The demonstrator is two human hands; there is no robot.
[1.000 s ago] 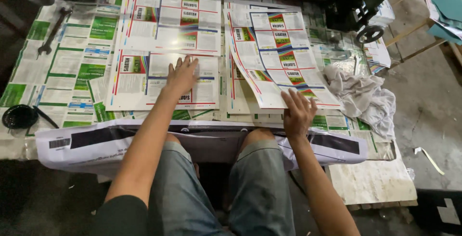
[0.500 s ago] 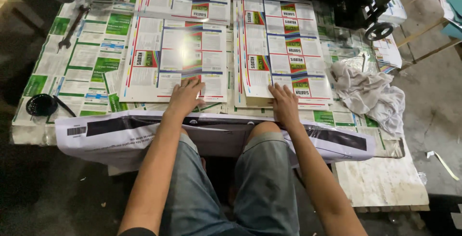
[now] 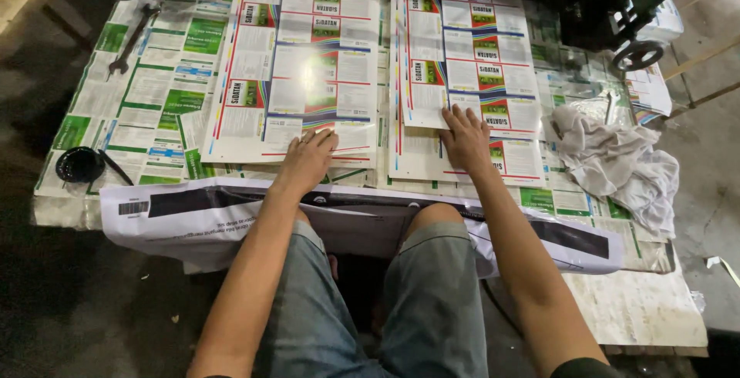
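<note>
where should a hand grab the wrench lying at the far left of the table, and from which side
Take the wrench around the middle of its shaft, coming down from above. It lies flat on the printed sheets, slanted, with bare paper along both sides of the slim shaft, so fingers can likely close across it there. The wider heads at the ends would be harder to pinch. Both hands are on other sheets, well away from it.

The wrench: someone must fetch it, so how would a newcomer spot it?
Start at the paper-covered table and go to its far left corner, beyond the left hand. The wrench lies there diagonally: dark bare metal, unlike the round black dish nearer the front edge.
</note>
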